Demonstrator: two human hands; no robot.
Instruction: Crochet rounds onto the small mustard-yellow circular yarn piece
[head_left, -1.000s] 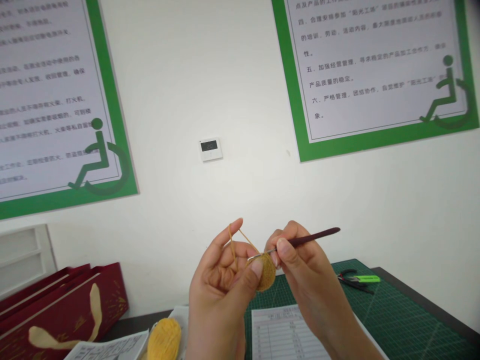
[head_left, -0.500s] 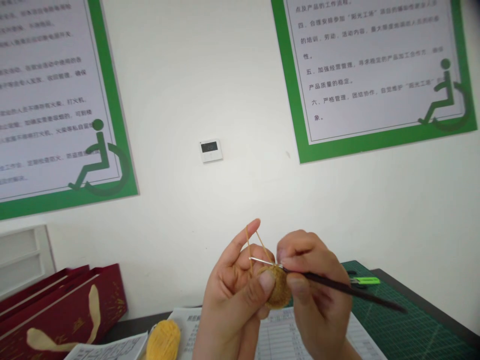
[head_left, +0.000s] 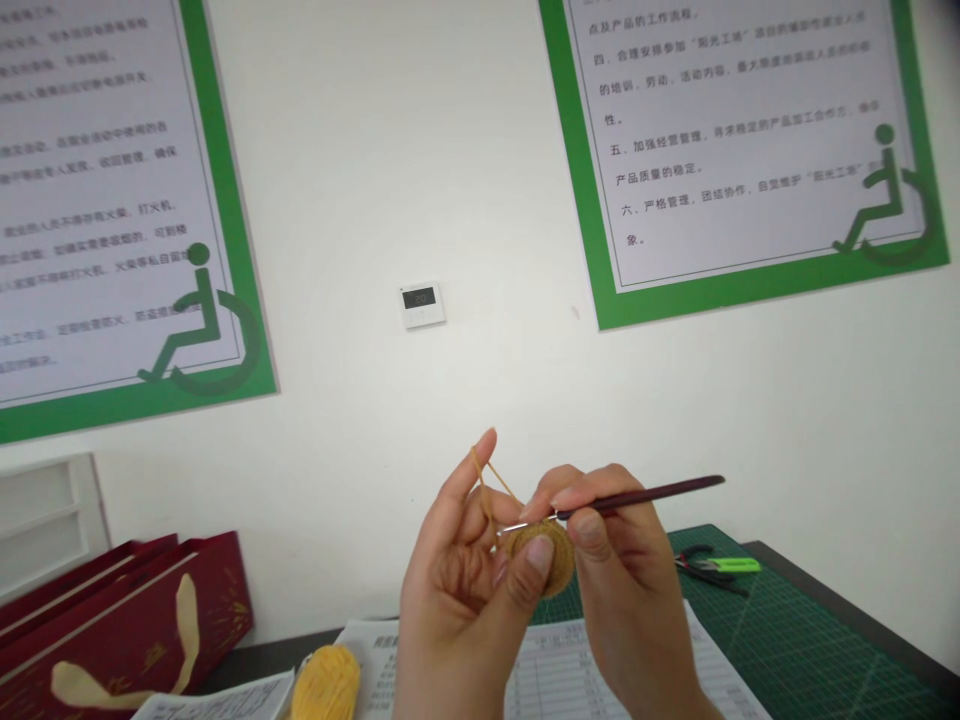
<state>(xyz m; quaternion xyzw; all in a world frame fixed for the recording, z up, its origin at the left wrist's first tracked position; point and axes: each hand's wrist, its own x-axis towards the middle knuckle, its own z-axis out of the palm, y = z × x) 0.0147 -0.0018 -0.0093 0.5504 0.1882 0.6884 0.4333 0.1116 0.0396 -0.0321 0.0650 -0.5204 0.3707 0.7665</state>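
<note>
My left hand (head_left: 469,585) pinches a small round mustard crochet piece (head_left: 553,560) between thumb and middle finger. Its raised index finger carries a strand of yellow yarn (head_left: 491,478) that runs down to the piece. My right hand (head_left: 626,580) grips a dark crochet hook (head_left: 645,494) like a pencil. The hook's metal tip lies at the top edge of the piece, and the handle points right and slightly up. A ball of yellow yarn (head_left: 326,683) lies on the table below my left wrist.
A green cutting mat (head_left: 810,640) covers the table at right, with green-handled snips (head_left: 716,568) on it. A printed sheet (head_left: 555,670) lies under my hands. Red gift boxes (head_left: 127,620) stand at left. Wall posters and a thermostat (head_left: 421,302) hang behind.
The hook's handle has swung from pointing down-right back up to point right. Both hands have drifted slightly left and the yarn loop on my index finger has shifted with them.
</note>
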